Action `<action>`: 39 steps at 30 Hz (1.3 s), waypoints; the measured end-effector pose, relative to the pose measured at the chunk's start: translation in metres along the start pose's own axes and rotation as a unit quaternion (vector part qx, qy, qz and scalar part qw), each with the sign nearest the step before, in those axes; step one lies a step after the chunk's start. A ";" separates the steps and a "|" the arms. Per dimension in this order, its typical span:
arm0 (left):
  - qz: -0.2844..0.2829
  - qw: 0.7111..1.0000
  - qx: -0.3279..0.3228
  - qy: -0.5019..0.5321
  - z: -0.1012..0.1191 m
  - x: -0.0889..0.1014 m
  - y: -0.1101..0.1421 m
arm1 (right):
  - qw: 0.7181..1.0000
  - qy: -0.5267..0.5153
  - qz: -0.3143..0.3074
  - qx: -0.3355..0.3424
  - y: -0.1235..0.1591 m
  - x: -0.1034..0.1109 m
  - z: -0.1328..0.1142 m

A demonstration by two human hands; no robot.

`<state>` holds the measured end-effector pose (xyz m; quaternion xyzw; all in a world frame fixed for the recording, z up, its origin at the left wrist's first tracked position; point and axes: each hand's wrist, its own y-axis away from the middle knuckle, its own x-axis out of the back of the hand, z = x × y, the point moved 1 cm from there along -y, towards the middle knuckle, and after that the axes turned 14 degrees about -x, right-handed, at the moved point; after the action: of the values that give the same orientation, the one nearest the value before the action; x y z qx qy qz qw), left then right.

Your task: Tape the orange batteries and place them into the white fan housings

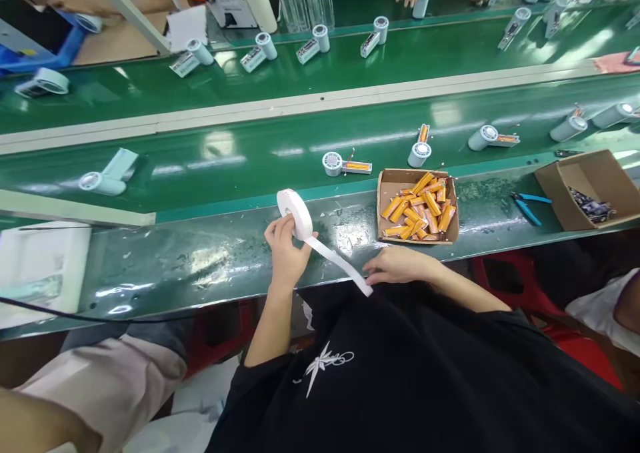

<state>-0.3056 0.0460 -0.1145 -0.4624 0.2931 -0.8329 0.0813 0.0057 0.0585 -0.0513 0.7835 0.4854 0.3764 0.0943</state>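
A roll of white tape (302,221) stands on edge in my left hand (287,249), whose fingers close round its lower side. From the roll a strip of the tape (336,258) stretches down to the right, over the front edge of the bench. My right hand (395,265) is at the loose end of that strip, fingertips pinched together against it. Just beyond this hand sits a shallow cardboard box (419,239) filled with orange-wrapped battery cells (413,203).
Light-blue fan-like housings (333,164) lie along the green conveyor (240,153); more stand on the far belt (340,59). Blue-handled cutters (530,206) and an open cardboard box (595,186) are at right. A white tray (75,266) lies left. Co-workers sit on both sides and opposite.
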 end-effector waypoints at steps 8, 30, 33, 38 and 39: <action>-0.013 1.000 -0.007 0.019 0.017 -0.012 -0.013 | 0.926 0.144 0.329 -0.118 0.003 0.071 0.051; -0.063 0.989 -0.125 0.052 0.079 -0.022 -0.020 | 0.777 -0.433 0.438 0.128 0.003 0.055 0.040; -0.074 0.989 -0.115 0.054 0.080 -0.021 -0.016 | 0.766 -0.411 0.477 0.133 0.002 0.056 0.038; -0.059 0.985 -0.155 0.046 0.085 -0.021 -0.012 | 0.721 -0.372 0.563 0.160 -0.002 0.052 0.020; -0.057 0.985 -0.159 0.038 0.086 -0.022 -0.012 | 0.720 -0.357 0.574 0.159 -0.004 0.050 0.016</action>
<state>-0.2217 0.0288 -0.0893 -0.4533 0.3978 -0.7959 -0.0526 0.0265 0.1057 -0.0394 0.9918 -0.0736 -0.0314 -0.0994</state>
